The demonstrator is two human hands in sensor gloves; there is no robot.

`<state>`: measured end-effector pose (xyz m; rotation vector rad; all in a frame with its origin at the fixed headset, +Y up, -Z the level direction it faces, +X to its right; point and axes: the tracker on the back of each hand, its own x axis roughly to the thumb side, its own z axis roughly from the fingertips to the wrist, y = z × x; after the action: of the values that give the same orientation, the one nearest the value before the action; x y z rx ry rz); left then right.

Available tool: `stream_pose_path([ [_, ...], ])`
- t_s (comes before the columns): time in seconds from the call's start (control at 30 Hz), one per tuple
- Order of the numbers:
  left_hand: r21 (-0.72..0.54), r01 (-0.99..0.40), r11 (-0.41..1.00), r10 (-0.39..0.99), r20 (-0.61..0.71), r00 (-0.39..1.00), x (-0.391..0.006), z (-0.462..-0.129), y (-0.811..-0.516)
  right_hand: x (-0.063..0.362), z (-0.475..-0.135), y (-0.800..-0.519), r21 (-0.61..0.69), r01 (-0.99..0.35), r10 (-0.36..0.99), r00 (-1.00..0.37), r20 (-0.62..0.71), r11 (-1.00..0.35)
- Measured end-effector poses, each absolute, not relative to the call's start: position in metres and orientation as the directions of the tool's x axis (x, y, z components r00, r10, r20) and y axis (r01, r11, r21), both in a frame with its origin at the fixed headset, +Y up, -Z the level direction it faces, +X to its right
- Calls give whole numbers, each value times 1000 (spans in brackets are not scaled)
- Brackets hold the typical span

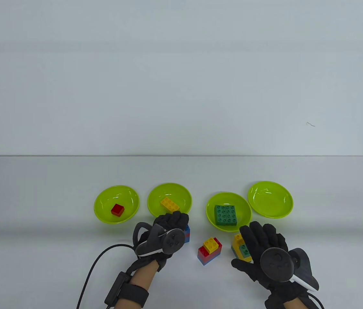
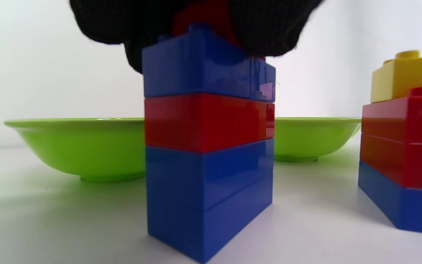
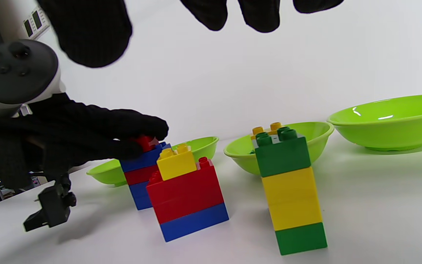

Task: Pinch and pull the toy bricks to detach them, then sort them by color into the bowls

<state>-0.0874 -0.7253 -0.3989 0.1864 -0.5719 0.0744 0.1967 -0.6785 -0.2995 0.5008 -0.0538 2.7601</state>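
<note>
Nearest the bench's [image 1: 39, 199] front edge, the right hand [image 1: 266, 249] hovers palm down over the green-and-yellow stack [image 3: 291, 190], its fingers [image 3: 211, 13] straight and spread, holding nothing; in the right wrist view the fingertips hang clear above the bricks. That stack stands upright, long axis vertical: green at the bottom, yellow in the middle, green on top, with a yellow brick behind the top one.

Left of it, between the hands, the middle stack [image 1: 209, 251] stands free on the bench: a blue base, red above, and a small yellow brick [image 3: 176, 163] on top, studs up.

The left hand [image 1: 165, 235] reaches forward over the blue-and-red stack [image 2: 209, 146], fingers curled down onto a small red brick [image 3: 144, 142] at its top (the wrist view shows black glove on both sides of the red). This stack is upright too, long axis vertical: blue, red, blue, with the red piece crowning it.

Farther back sit four green bowls in a row. The leftmost bowl [image 1: 100, 206] holds a red cube [image 1: 117, 209]. The second bowl [image 1: 184, 199] holds a yellow brick [image 1: 169, 204], long axis running diagonally from rear left to front right. The third bowl [image 1: 212, 215] holds a flat green plate [image 1: 225, 215], studs up. The rightmost bowl [image 1: 270, 199], just beside the third, lies slightly farther back.
</note>
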Motion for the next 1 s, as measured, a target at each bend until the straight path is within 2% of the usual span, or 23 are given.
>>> stream_pose_path([
  [0.13,116,-192,975,93,569,817,-93,-396,-721,191,-298,-675,6,-356,334,-869,366,-934],
  [0.2,136,-191,972,75,592,802,-98,-389,-709,188,-298,-672,0,-391,361,-851,381,-920],
  [0.33,166,-245,955,70,678,731,-105,-364,-667,177,-302,-665,22,-520,479,-769,425,-854],
  [0.5,152,-375,914,131,766,629,-102,-324,-621,154,-309,-665,158,-684,661,-577,480,-712],
  [0.6,87,-396,914,167,809,563,-95,-303,-605,146,-311,-671,269,-736,748,-454,485,-621],
  [0.8,81,-422,903,152,859,489,-81,-280,-599,140,-305,-684,343,-773,794,-319,517,-534],
  [0.9,103,-403,909,122,860,495,-77,-280,-605,136,-300,-688,328,-782,790,-316,526,-531],
  [1.0,59,-414,908,164,860,483,-77,-283,-610,136,-297,-692,262,-790,763,-356,540,-554],
])
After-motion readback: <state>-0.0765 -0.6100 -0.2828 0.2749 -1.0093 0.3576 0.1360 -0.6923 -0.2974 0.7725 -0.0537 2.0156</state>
